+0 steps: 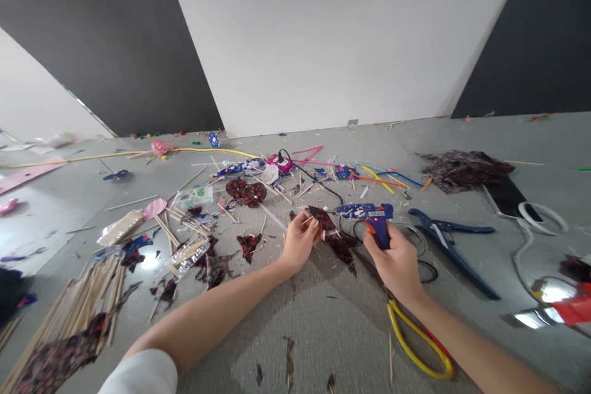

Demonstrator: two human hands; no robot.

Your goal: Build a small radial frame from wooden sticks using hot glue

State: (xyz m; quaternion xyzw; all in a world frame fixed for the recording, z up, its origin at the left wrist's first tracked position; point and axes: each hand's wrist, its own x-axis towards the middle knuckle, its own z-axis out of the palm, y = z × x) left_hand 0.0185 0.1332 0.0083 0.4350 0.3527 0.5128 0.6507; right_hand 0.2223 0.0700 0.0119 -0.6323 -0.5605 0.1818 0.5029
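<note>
My right hand [398, 261] is closed round the handle of a blue glue gun [376, 215], whose nozzle points left. My left hand [301, 237] pinches a piece of dark floral fabric [322, 218] with a thin wooden stick by it, just left of the nozzle. The exact grip of those fingertips is partly hidden. Another dark fabric scrap [342, 247] lies below the glue gun, between my hands. Scissors with yellow handles [418, 345] rest under my right wrist. Two round floral fabric pieces [253, 194] lie beyond my left hand.
Blue cutters [455, 249] lie to the right, near a phone [510, 198] and crumpled dark fabric [466, 169]. A pink power socket [279, 162] with a black cord sits ahead. Wooden sticks [87, 295] and fabric offcuts litter the left. A white and black wall stands behind.
</note>
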